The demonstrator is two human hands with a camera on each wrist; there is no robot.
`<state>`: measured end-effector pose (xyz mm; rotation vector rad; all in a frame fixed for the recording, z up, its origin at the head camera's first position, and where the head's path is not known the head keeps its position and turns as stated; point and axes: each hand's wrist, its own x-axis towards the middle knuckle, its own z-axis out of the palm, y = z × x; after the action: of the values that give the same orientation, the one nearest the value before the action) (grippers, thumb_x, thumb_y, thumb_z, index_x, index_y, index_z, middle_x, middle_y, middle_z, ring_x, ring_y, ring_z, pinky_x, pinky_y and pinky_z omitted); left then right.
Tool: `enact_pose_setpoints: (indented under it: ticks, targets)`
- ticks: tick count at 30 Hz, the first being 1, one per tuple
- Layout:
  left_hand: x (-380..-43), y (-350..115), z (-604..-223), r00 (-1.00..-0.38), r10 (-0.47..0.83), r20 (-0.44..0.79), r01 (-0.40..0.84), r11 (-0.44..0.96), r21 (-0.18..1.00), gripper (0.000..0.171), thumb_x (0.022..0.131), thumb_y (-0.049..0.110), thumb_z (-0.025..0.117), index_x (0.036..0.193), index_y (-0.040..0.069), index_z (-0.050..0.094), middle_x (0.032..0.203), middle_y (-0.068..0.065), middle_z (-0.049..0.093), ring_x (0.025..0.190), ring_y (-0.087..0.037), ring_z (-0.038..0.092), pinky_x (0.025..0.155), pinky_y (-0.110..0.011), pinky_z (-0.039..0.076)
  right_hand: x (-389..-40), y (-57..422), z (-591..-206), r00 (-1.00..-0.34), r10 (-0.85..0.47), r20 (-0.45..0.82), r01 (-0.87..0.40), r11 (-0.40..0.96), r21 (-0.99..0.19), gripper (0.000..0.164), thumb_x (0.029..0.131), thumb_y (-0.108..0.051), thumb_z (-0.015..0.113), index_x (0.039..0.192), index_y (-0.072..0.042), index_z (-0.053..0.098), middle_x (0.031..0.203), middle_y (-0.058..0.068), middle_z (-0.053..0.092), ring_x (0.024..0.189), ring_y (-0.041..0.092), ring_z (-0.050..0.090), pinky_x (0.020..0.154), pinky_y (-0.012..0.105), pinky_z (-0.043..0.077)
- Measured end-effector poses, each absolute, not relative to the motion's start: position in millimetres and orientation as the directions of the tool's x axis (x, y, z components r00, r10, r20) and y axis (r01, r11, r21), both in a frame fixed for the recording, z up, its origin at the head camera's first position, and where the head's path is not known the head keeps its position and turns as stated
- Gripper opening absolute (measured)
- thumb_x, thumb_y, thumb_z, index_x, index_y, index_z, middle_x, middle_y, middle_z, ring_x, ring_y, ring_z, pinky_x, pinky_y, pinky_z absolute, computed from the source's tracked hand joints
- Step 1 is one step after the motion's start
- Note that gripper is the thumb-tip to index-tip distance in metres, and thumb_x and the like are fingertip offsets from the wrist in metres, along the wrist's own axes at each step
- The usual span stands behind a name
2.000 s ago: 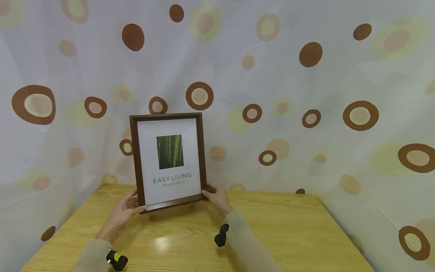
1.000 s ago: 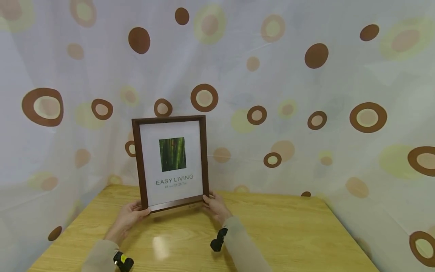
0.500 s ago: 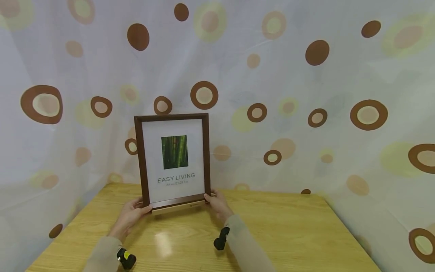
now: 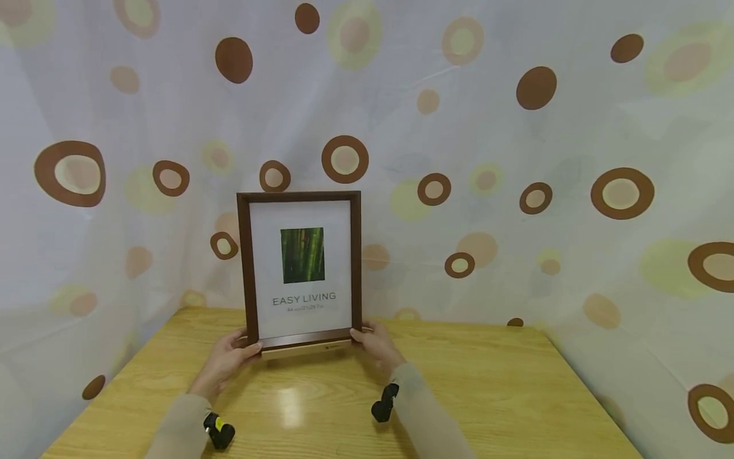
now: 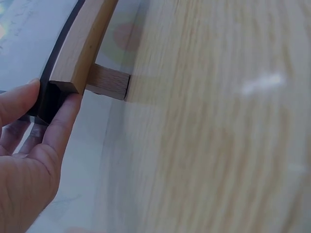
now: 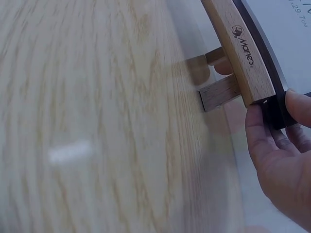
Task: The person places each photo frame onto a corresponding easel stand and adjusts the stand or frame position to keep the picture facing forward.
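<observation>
A dark brown picture frame (image 4: 266, 261) with a bamboo print and "EASY LIVING" lettering stands nearly upright. Right below its bottom edge shows the pale wooden ledge (image 4: 306, 350) of a small easel, which bears a printed logo in the right wrist view. My left hand (image 4: 228, 358) grips the frame's lower left corner, thumb in front and fingers behind. At the lower right corner, my right hand (image 4: 377, 344) holds on likewise. In both wrist views a fingertip lies right at an end of the ledge. The frame hides most of the easel.
The easel's short wooden feet (image 6: 218, 92) reach down toward the yellow wood-grain table (image 4: 482, 382). Behind and at both sides hangs a pale sheet (image 4: 401, 38) with brown and green spots. A small black camera sits on each wrist.
The frame has shifted right and turned from tilted to nearly level, both hands moving along with it. The pale ledge has come into sight under its bottom edge.
</observation>
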<state>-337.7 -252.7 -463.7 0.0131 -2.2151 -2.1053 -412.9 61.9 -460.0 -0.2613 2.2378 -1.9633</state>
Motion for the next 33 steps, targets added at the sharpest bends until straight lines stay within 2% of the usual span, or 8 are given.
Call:
enact_pose_setpoints:
  ticks: [7, 16, 25, 33]
  targets:
    - [-342, -247, -469, -0.997, -0.036, 0.071, 0.07, 0.04, 0.997, 0.057, 0.094, -0.002, 0.059, 0.144, -0.013, 0.034, 0.134, -0.036, 0.049, 0.101, -0.017, 0.064, 0.088, -0.029, 0.058, -412, 78, -466, -0.971, -0.239, -0.004, -0.035, 0.158, -0.987, 0.052, 0.096, -0.015, 0.063, 0.139, 0.008, 0.045, 0.135, 0.026, 0.055, 0.117, 0.035, 0.059, 0.1, 0.046, 0.05]
    - [-348, -233, -467, -0.998, -0.011, 0.061, 0.06, 0.042, 0.997, 0.064, 0.095, 0.004, 0.062, 0.147, -0.013, 0.029, 0.139, -0.038, 0.044, 0.106, -0.021, 0.063, 0.091, -0.031, 0.057, -408, 96, -460, -0.969, -0.246, 0.01, -0.048, 0.15, -0.987, 0.055, 0.097, -0.015, 0.061, 0.142, 0.01, 0.04, 0.136, 0.029, 0.053, 0.119, 0.038, 0.058, 0.097, 0.043, 0.053]
    - [-353, -219, -467, -0.997, 0.001, 0.072, 0.072, 0.062, 0.995, 0.061, 0.094, 0.002, 0.062, 0.146, -0.011, 0.032, 0.138, -0.037, 0.045, 0.112, -0.026, 0.061, 0.092, -0.035, 0.056, -404, 116, -457, -0.958, -0.285, 0.028, -0.082, 0.181, -0.98, 0.052, 0.098, -0.015, 0.06, 0.14, 0.01, 0.042, 0.136, 0.027, 0.053, 0.122, 0.038, 0.055, 0.098, 0.044, 0.052]
    - [-358, -209, -466, -0.996, 0.033, 0.087, 0.089, 0.05, 0.995, 0.058, 0.094, 0.001, 0.062, 0.145, -0.009, 0.037, 0.137, -0.034, 0.048, 0.112, -0.026, 0.061, 0.093, -0.037, 0.056, -399, 127, -456, -0.962, -0.271, 0.034, -0.082, 0.168, -0.982, 0.053, 0.098, -0.011, 0.059, 0.142, 0.012, 0.038, 0.139, 0.031, 0.048, 0.127, 0.043, 0.05, 0.098, 0.045, 0.053]
